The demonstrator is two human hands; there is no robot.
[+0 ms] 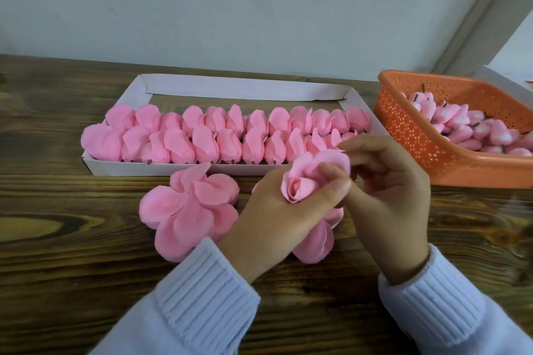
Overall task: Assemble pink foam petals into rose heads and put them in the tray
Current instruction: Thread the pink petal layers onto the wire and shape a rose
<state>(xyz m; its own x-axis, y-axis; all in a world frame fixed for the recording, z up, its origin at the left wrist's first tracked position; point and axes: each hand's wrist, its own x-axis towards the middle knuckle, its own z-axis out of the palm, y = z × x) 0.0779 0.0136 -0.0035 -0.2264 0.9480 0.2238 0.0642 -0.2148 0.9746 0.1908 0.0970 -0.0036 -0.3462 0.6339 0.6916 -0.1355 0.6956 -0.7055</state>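
My left hand (277,210) grips a half-formed pink foam rose head (305,184), thumb pressed across its side. My right hand (383,190) pinches the outer petal of that rose at its upper right edge. A flat stack of loose pink petals (187,210) lies on the table left of my hands. More petals (315,242) show beneath my left hand. The white cardboard tray (178,168) behind holds two rows of finished rose heads (202,132).
An orange perforated plastic basket (427,147) at the right holds several pink buds with dark stems (473,127). The dark wooden table (72,225) runs to a grey wall at the back. Pale ribbed sleeves cover both wrists.
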